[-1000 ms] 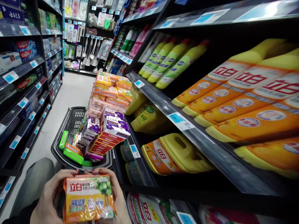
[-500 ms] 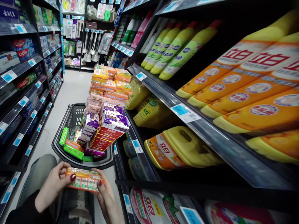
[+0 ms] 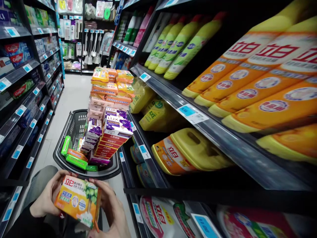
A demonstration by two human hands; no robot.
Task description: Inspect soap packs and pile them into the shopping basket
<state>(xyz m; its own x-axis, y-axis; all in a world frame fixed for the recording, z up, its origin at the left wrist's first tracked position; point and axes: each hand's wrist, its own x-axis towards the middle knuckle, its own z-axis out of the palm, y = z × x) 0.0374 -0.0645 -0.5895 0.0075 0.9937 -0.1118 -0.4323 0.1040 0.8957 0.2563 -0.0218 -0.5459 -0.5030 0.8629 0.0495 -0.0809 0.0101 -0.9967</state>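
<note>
An orange soap pack with green fruit printed on it sits low in the view, tilted, its front face turned up to me. My left hand grips its left end and my right hand wraps its right side. Just beyond the hands stands a black shopping basket on the floor, holding a tall leaning stack of soap boxes in orange, pink, purple and red, with green bars at its foot.
Shelves on the right carry orange detergent bottles, green-yellow bottles and yellow jugs. The left shelving holds toothpaste boxes. The aisle floor runs back to hanging brushes.
The soap pack has been turned in my hands, from edge-on half a second ago to face-up and tilted now. The view shifted slightly down and left.
</note>
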